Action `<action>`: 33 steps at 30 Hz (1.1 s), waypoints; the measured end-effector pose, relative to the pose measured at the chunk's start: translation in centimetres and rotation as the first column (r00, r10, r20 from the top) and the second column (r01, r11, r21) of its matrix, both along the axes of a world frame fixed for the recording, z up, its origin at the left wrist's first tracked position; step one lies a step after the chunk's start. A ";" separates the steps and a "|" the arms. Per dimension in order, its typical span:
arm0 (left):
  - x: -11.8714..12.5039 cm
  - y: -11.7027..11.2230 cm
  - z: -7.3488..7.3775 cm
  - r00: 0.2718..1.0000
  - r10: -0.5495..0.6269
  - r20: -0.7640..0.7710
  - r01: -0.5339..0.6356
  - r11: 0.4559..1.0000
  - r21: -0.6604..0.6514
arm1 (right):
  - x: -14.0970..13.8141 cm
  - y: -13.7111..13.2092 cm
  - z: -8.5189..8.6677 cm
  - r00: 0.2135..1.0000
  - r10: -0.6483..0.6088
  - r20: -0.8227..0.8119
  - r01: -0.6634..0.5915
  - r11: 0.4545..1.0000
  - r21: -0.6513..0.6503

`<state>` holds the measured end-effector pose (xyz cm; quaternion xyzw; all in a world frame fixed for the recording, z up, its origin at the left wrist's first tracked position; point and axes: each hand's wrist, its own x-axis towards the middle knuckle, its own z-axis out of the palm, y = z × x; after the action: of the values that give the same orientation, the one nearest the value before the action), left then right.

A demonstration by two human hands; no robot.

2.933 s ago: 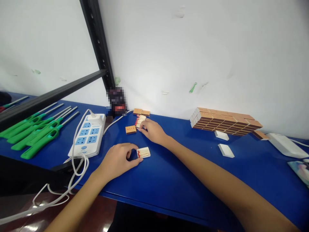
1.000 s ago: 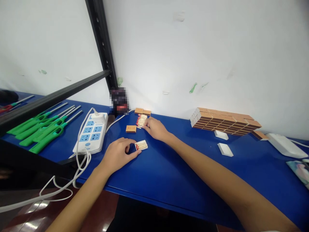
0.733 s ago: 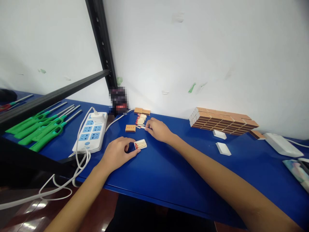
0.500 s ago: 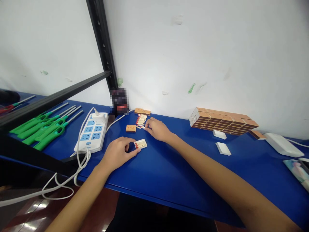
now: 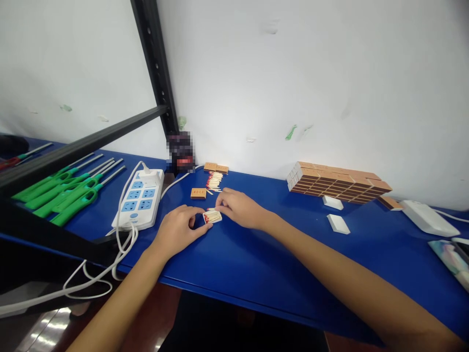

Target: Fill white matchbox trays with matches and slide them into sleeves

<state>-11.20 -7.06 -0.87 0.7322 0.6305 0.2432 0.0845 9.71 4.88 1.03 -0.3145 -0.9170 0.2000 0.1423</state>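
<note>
A small white matchbox tray (image 5: 212,216) with red-tipped matches lies on the blue table (image 5: 256,264). My left hand (image 5: 178,231) pinches the tray's left end with thumb and fingers. My right hand (image 5: 239,208) rests at the tray's far right edge, fingers curled and pinched as if on matches; what it holds is too small to see. A loose pile of matches (image 5: 214,180) lies just beyond, with an orange matchbox sleeve (image 5: 198,193) to its left and two more sleeves (image 5: 216,168) by the wall.
A white and blue power strip (image 5: 139,198) with cables lies left of my hands. Several green-handled lighters (image 5: 66,193) sit far left under a black rack frame (image 5: 154,73). A stack of matchboxes (image 5: 339,183), two white trays (image 5: 335,215) and a white device (image 5: 427,217) lie right.
My right hand has come back from the loose match pile to the tray held by my left hand. The left hand stayed on the tray.
</note>
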 end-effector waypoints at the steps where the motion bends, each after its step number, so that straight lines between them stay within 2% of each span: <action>1: 0.0 0.0 0.0 1.000 0.002 0.002 -0.002 1.000 0.001 | 0.0 -0.6 0.0 0.999 0.044 -0.008 -0.044 0.999 -0.018; 3: 0.0 0.0 0.1 1.000 0.007 0.004 -0.007 1.000 0.001 | -0.3 -1.1 -0.1 0.993 0.114 -0.036 -0.116 0.992 -0.040; 5: 0.0 0.0 0.1 1.000 0.010 0.006 -0.010 1.000 0.000 | -0.9 -0.6 -0.4 0.991 0.101 -0.082 -0.104 0.994 -0.034; 9: 0.1 0.0 0.1 1.000 0.011 0.002 -0.011 1.000 -0.001 | -2.8 2.2 -0.8 0.985 -0.136 -0.102 0.137 0.991 -0.003; 12: 0.0 0.0 0.1 1.000 0.010 0.002 -0.010 1.000 -0.007 | -4.2 3.6 -1.2 0.982 -0.186 -0.026 0.187 0.982 0.031; 16: 0.0 0.0 0.1 1.000 0.017 0.004 -0.017 1.000 -0.001 | -4.5 3.8 -1.9 0.979 -0.185 0.081 0.178 0.980 0.092; 21: 0.0 0.1 0.1 1.000 0.031 0.000 -0.031 1.000 -0.002 | -1.8 3.1 -1.3 0.976 -0.186 0.114 0.174 0.979 0.107; 25: 0.0 0.1 0.1 0.999 0.034 0.003 -0.034 0.999 0.001 | 0.0 0.8 -0.1 0.997 -0.034 0.070 0.032 0.999 0.029; 29: 0.0 0.0 0.1 1.000 0.028 -0.004 -0.028 1.000 -0.004 | -0.2 -0.7 -0.1 0.993 0.119 0.012 -0.119 0.992 -0.038; 31: 0.0 0.0 0.0 1.000 0.028 -0.001 -0.028 1.000 -0.002 | -0.5 0.1 -0.7 0.993 0.106 -0.045 -0.106 0.994 -0.017; 33: 0.0 0.0 0.0 1.000 0.029 -0.001 -0.029 1.000 -0.003 | -0.8 1.7 -1.3 0.997 0.004 -0.077 -0.002 0.999 0.033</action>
<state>-11.19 -7.02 -0.90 0.7230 0.6415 0.2431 0.0817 8.91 6.60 -0.24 -0.3027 -0.9145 0.1968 0.1823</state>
